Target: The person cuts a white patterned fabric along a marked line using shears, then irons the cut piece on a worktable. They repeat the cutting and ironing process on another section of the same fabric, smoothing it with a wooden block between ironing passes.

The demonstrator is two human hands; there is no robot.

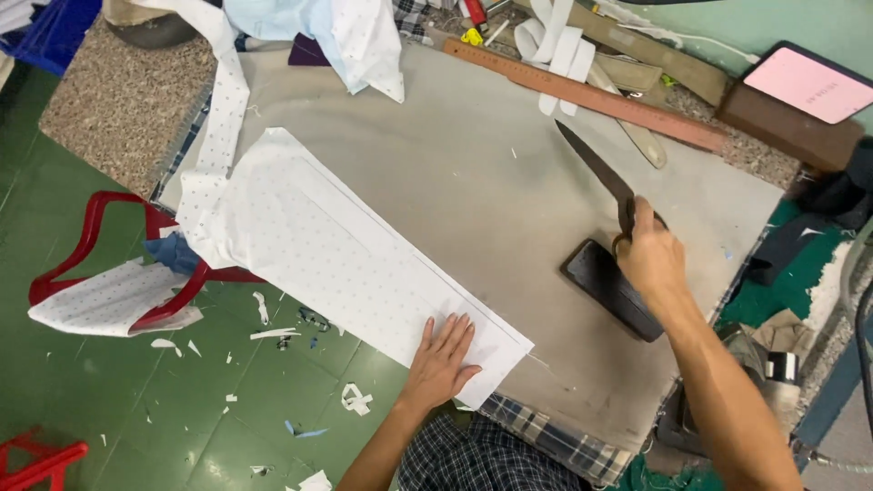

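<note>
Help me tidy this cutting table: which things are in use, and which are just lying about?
In use:
left hand flat on white dotted fabric panel
right hand gripping large dark scissors

Lying about:
long wooden ruler
black rectangular block
red plastic stool
white fabric strips
pink-faced flat case

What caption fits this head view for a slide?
Left hand flat on dotted white fabric on a grey table; right hand grips black shears above a dark block.
</note>
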